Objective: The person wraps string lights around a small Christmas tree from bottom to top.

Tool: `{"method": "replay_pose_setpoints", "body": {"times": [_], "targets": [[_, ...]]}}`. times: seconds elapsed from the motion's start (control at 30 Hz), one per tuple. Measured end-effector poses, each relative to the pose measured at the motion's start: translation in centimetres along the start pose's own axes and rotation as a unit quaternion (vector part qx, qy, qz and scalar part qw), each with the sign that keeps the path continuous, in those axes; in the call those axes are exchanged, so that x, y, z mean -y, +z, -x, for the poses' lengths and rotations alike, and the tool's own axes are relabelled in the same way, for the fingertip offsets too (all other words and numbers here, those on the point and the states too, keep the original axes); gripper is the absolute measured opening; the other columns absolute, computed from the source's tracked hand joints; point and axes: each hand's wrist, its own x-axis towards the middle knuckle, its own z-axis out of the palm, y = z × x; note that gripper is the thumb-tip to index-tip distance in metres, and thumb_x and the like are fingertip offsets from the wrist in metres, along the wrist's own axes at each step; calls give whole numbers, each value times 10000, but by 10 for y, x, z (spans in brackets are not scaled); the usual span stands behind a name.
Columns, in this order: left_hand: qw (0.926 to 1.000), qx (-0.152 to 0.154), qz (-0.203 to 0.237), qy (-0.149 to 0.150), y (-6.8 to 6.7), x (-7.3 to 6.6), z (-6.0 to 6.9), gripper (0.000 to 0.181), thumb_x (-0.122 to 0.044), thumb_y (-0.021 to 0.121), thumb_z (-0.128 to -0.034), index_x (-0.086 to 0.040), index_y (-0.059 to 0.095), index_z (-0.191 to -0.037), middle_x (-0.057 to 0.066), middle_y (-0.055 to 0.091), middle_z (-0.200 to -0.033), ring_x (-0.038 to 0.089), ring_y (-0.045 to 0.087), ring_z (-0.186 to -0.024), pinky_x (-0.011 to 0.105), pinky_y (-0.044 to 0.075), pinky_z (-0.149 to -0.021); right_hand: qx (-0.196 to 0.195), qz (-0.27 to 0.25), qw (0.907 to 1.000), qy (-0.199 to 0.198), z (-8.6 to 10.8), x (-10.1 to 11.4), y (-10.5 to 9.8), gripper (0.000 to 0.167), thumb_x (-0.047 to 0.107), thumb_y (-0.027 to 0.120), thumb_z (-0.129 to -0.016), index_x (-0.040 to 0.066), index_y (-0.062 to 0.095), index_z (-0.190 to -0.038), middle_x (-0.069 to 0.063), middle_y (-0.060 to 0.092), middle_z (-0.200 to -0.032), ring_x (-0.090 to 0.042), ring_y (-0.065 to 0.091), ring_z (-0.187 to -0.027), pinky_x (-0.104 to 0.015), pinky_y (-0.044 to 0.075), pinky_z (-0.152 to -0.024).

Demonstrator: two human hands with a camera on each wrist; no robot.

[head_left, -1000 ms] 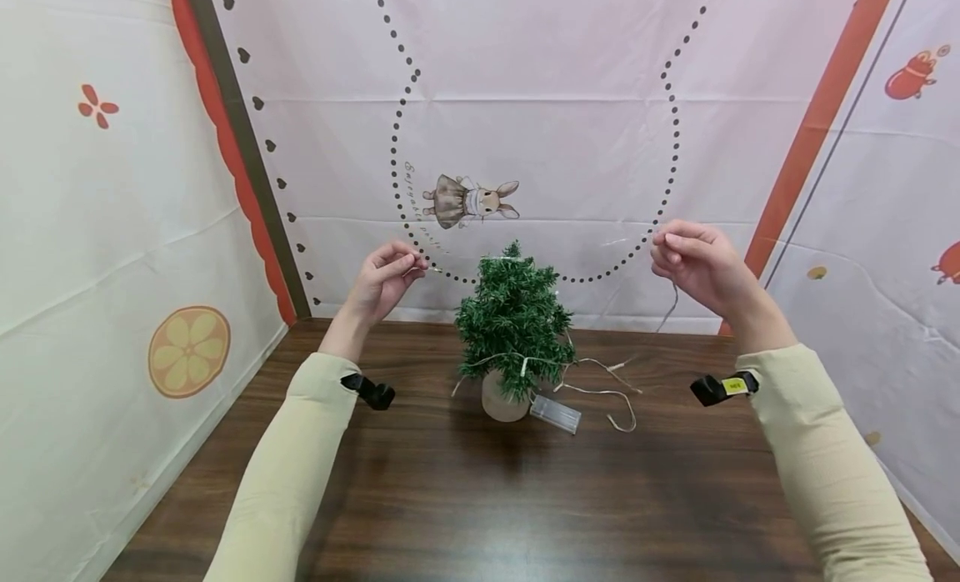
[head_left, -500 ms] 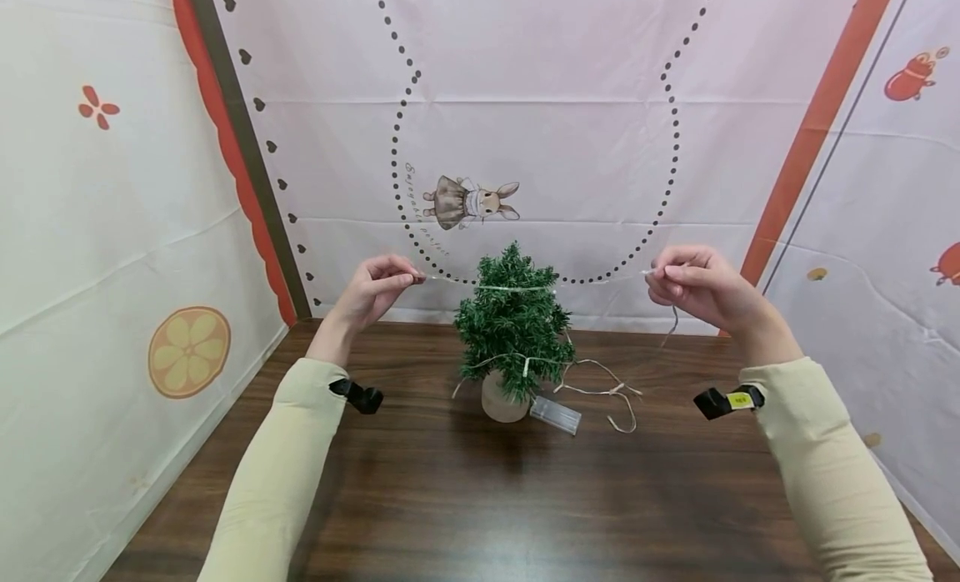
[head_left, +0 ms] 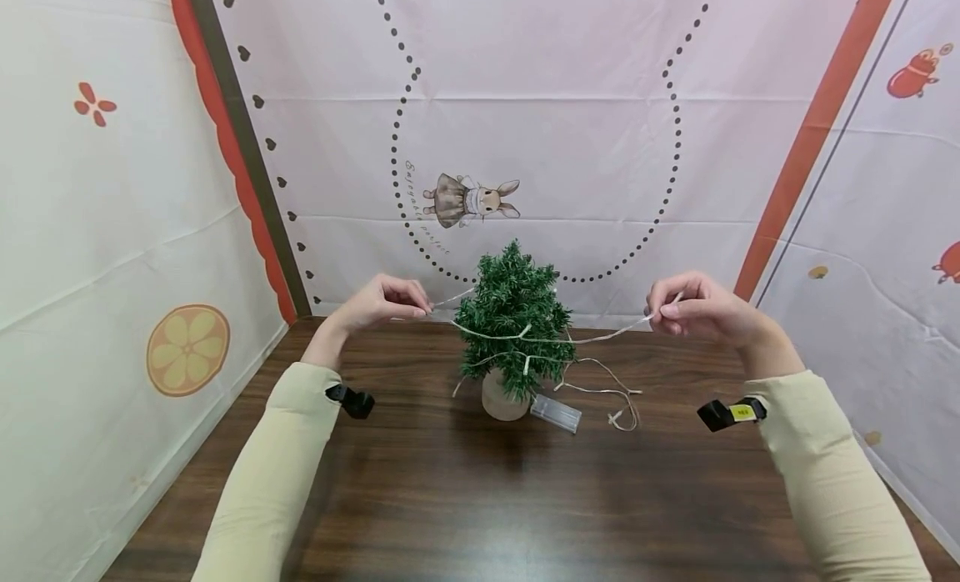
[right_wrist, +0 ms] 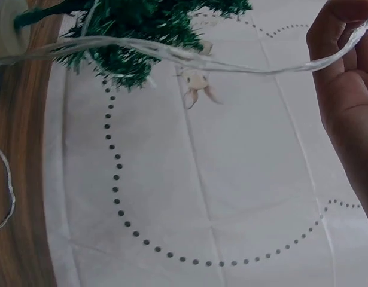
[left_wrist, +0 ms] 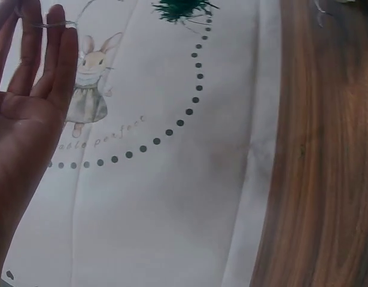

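A small green artificial Christmas tree (head_left: 510, 303) stands on its pale round base (head_left: 502, 401). My left hand (head_left: 384, 302), to the tree's left, pinches a thin clear string of lights (head_left: 592, 340) between thumb and fingertips. On the other side my right hand (head_left: 701, 308) pinches the same string. Between the hands the wire sags across the tree's front, and another stretch runs from the left hand behind the tree. A lower turn of the string circles the bottom branches. In the right wrist view the wire (right_wrist: 249, 69) leads into the curled fingers.
A clear battery box (head_left: 556, 414) lies on the brown wooden table (head_left: 480, 499) beside the tree base. Loose loops of light wire (head_left: 626, 394) lie to its right. Printed cloth (head_left: 570, 148) hangs behind and on both sides.
Both hands have come down, carrying the string from the treetop to the front of the middle branches. The loose wire end on the table has shifted slightly.
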Motion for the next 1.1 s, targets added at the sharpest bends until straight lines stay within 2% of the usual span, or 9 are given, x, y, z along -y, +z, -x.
{"method": "replay_pose_setpoints", "body": {"times": [0.17,0.27,0.43,0.57,0.7,0.87,0.97,1.1], "targets": [[9976,273,-636,-79,5,9,-1,68,-12,687,-836,27,699,-890,108,680,-925,215,626,-887,294,538,-783,-116,129,9997,143,12,-7,-4,447,-191,236,-872,-20,630,-994,-76,487,-728,-237,321,-576,-342,205,-432],[9964,318,-772,-155,8,14,-3,73,-35,692,-842,-3,713,-905,98,681,-925,222,625,-879,303,537,-773,-161,31,9997,157,21,-11,-8,469,-203,207,-869,-29,620,-1007,-64,497,-752,-237,324,-595,-343,212,-463],[9968,159,-733,-277,15,20,-4,99,-79,696,-852,-12,715,-922,99,684,-929,217,628,-863,344,540,-766,-367,-298,9987,169,39,-16,-14,479,-187,144,-887,-20,575,-1014,-95,413,-732,-242,294,-626,-353,211,-534],[9967,92,-733,-337,22,22,-5,146,-88,683,-866,30,700,-950,160,681,-948,253,636,-868,369,543,-756,-681,-569,9960,90,54,-19,-17,470,-158,107,-907,-38,552,-998,-97,385,-725,-246,269,-641,-351,182,-564],[9959,65,-795,-420,29,24,-6,164,-97,681,-870,31,699,-970,157,691,-979,260,645,-900,400,548,-768,-997,-896,9910,-68,69,-21,-20,513,-126,62,-928,-62,564,-1011,-55,485,-764,-236,260,-660,-338,163,-590],[9960,-204,-732,-480,37,24,-7,112,-88,686,-864,-46,723,-961,76,718,-965,194,669,-864,370,561,-749,-1227,-1406,9822,-229,84,-20,-25,542,-85,39,-963,-96,564,-1096,-45,571,-876,-217,242,-679,-325,154,-641],[9958,-257,-719,-504,42,21,-7,131,-101,688,-866,-42,716,-980,47,722,-952,178,674,-842,325,563,-729,-1338,-1380,9811,-201,90,-16,-27,541,-77,50,-976,-90,565,-1140,-49,575,-866,-205,223,-652,-321,148,-640],[9940,-309,-836,-627,45,17,-7,169,-144,687,-873,-51,704,-1013,30,715,-960,187,670,-852,332,560,-732,-1587,-1213,9798,-95,92,-10,-29,516,-67,93,-996,-73,583,-1156,-46,592,-854,-196,207,-628,-319,157,-633]]}}
